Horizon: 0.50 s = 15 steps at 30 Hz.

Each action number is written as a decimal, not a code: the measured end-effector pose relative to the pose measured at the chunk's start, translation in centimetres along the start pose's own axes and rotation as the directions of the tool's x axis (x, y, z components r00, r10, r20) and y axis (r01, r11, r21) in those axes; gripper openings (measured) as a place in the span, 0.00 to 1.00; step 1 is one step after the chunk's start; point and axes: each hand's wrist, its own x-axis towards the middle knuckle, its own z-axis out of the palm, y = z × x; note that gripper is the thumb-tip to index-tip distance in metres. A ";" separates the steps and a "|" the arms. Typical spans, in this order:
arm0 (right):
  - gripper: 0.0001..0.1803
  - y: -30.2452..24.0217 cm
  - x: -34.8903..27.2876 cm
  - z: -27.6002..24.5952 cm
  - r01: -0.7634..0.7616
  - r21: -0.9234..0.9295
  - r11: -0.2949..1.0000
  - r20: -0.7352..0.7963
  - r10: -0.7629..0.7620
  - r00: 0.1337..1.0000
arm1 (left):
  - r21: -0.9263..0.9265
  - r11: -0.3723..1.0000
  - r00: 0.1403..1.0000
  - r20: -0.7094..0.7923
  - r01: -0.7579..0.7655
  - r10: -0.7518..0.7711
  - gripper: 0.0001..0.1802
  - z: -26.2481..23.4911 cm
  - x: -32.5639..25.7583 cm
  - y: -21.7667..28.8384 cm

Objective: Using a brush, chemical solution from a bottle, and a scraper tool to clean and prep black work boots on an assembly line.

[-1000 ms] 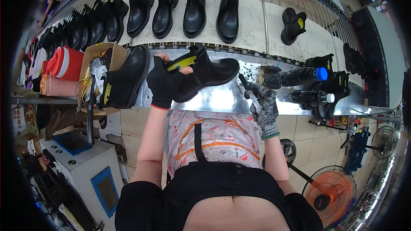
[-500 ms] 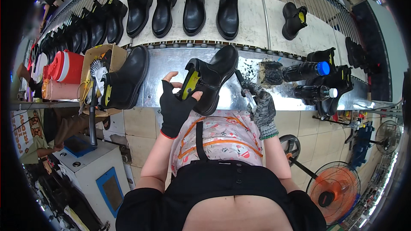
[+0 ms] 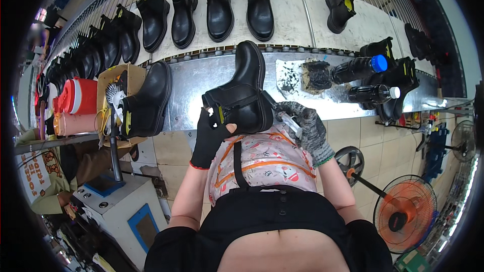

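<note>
A black ankle boot (image 3: 245,75) with a yellow-green lining lies on its side on the metal bench, toe pointing away, heel over the near edge. My left hand (image 3: 208,140), in a black glove with bare fingertips, grips the boot at its top opening; some fingers are hidden inside. In a grey knitted glove, my right hand (image 3: 308,130) is closed around a slim brush-like tool (image 3: 289,121) with a pale handle and a dark end. That dark end meets the edge of the sole near the heel; I cannot tell the tool's exact kind.
Several black boots (image 3: 219,12) stand on the conveyor behind the metal bench (image 3: 194,80). To the right are a blackened sponge-like block (image 3: 317,74), a blue-capped bottle (image 3: 353,69) and a white-capped bottle (image 3: 370,94). Left is a cardboard box (image 3: 133,78) beside another boot (image 3: 151,100).
The boot has turned onto its side, its sole edge now toward my right hand. The tool's dark end has come against that edge. My left hand keeps hold at the opening.
</note>
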 end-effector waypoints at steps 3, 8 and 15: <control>0.14 -2.7 -0.6 -1.0 -0.113 0.154 0.982 0.047 0.107 0.993 | -0.126 0.977 0.982 0.088 0.175 -0.164 0.41 0.0 -0.2 0.2; 0.38 -2.9 -2.4 -2.6 -0.044 -0.133 0.990 0.164 0.065 0.984 | -0.191 0.958 0.973 0.128 0.215 -0.193 0.41 1.5 -0.5 0.7; 0.14 -5.4 -5.2 -3.7 0.043 -0.463 0.885 0.157 0.034 0.987 | -0.352 0.912 0.973 0.164 0.209 -0.160 0.38 3.2 -0.1 2.1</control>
